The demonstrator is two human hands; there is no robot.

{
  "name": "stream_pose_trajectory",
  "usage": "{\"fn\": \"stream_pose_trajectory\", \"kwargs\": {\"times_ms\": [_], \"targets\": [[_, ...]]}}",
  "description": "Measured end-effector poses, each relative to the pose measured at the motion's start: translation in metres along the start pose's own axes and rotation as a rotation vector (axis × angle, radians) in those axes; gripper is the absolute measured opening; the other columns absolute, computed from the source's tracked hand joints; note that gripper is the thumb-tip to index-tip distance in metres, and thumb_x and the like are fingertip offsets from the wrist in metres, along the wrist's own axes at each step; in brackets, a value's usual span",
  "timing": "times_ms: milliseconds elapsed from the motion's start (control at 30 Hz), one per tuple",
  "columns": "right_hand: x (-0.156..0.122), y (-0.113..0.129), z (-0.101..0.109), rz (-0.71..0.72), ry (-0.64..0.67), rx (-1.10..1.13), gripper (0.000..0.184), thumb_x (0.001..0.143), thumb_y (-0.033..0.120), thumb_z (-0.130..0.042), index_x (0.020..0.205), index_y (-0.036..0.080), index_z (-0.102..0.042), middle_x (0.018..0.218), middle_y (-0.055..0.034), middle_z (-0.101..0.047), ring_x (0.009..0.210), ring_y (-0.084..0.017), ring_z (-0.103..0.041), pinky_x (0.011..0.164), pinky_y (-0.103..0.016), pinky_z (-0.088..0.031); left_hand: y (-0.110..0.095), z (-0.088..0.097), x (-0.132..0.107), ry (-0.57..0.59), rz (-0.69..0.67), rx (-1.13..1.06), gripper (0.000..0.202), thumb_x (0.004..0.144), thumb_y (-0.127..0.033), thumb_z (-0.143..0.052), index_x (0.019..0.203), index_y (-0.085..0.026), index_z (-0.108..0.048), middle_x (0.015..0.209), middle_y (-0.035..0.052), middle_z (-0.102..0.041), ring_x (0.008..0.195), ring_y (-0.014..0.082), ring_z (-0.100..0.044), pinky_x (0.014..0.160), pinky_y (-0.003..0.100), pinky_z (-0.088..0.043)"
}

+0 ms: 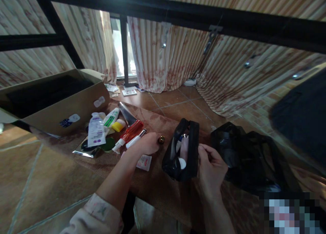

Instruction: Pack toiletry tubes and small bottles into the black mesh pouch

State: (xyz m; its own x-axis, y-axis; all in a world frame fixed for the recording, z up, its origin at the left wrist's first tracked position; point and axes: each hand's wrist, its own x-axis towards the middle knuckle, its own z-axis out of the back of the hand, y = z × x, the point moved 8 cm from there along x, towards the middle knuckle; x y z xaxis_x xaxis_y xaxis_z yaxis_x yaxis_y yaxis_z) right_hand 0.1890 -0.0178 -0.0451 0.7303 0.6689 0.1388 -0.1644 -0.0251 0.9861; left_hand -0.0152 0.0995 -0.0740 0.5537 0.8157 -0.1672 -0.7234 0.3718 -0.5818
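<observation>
While the right hand (211, 166) pinches the rim of the open black pouch (171, 163), the left hand (144, 145) lies left of the pouch on a small white tube (136, 138); I cannot tell if it grips. Farther back, left of the pouch, sits a cardboard box (58, 106).

Left hand (146, 144) and right hand (211, 166) are both bare. The left arm's got a soft pale pink sleeve (96, 215) with a small square patch on the cuff, a green leafy print I think, it's kinda blurry. Right forearm's uncovered.
</observation>
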Motion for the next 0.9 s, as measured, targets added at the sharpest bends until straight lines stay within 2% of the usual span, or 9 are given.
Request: {"fn": "stream_pose_trajectory", "kwargs": {"times_ms": [367, 567, 900], "targets": [[0.001, -0.002, -0.001, 0.006, 0.006, 0.002, 0.026, 0.075, 0.04, -0.073, 0.083, 0.015, -0.074, 0.074, -0.0042, -0.071, 0.065, -0.016, -0.063, 0.062, -0.029, -0.051, -0.006, -0.001, -0.005, 0.032, 0.034, 0.116, 0.025, 0.071, -0.005, -0.054, 0.085, -0.018, -0.07, 0.084, 0.0093, -0.074, 0.082, 0.0235, -0.07, 0.067, 0.027, -0.046], [0.0, 0.002, -0.002, 0.018, 0.009, 0.001, 0.024, 0.075, 0.038, -0.073, 0.083, 0.015, -0.074, 0.075, -0.0046, -0.072, 0.068, -0.017, -0.064, 0.065, -0.03, -0.052, -0.008, 0.0, -0.007, 0.028, 0.056, 0.158, 0.031, 0.067, -0.001, -0.054, 0.087, -0.018, -0.07, 0.084, 0.0106, -0.074, 0.086, 0.027, -0.071, 0.067, 0.028, -0.048], [-0.001, 0.002, -0.001, 0.02, 0.005, 0.001, 0.023, 0.075, 0.037, -0.072, 0.082, 0.015, -0.074, 0.074, -0.0038, -0.072, 0.069, -0.016, -0.063, 0.066, -0.029, -0.051, -0.011, 0.0, -0.008, 0.055, 0.067, 0.178, 0.029, 0.069, -0.001, -0.055, 0.089, -0.018, -0.069, 0.091, 0.0108, -0.075, 0.091, 0.0262, -0.071, 0.071, 0.027, -0.05]]}}
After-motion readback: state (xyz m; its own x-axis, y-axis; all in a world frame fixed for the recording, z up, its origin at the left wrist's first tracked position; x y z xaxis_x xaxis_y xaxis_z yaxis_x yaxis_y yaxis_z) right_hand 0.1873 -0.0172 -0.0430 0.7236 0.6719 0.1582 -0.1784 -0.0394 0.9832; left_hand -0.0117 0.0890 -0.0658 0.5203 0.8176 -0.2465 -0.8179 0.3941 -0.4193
